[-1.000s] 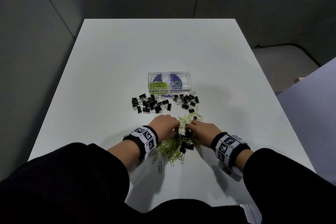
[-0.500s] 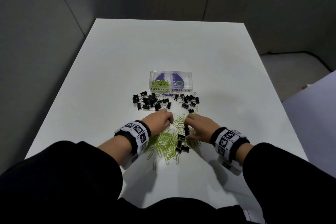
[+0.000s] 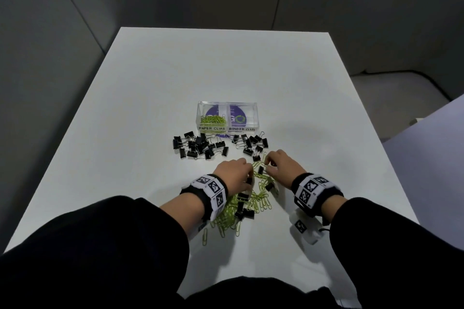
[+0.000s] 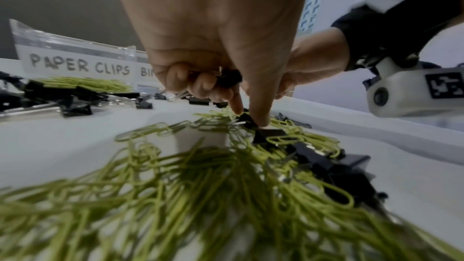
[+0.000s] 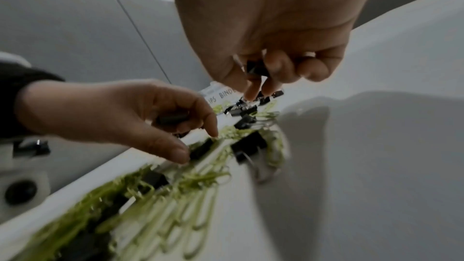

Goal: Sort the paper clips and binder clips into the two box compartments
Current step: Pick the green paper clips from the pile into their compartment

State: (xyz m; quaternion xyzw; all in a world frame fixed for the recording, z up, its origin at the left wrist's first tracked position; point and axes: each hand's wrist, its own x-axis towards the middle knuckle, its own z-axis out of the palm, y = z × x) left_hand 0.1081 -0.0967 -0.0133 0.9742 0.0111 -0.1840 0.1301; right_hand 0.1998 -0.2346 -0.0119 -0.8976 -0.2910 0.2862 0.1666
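Note:
A clear two-compartment box point(image 3: 227, 129) stands mid-table, labelled PAPER CLIPS on the left and BINDER CLIPS on the right. Green paper clips point(image 3: 213, 119) lie in its left compartment. A mixed pile of green paper clips point(image 3: 261, 198) and black binder clips point(image 3: 244, 212) lies near me. My left hand point(image 3: 234, 173) holds a black binder clip point(image 4: 228, 77) in its curled fingers while its thumb and forefinger touch another clip point(image 4: 247, 120) in the pile. My right hand point(image 3: 280, 163) holds a binder clip point(image 5: 256, 68) in its curled fingers above the pile.
Two groups of black binder clips point(image 3: 198, 145) point(image 3: 252, 144) lie on the white table point(image 3: 150, 83) just in front of the box. Grey walls surround the table; a pale surface point(image 3: 431, 148) stands to the right.
Both hands have moved away from me along the pile toward the box. The head view has shifted, so the table sits further left in frame.

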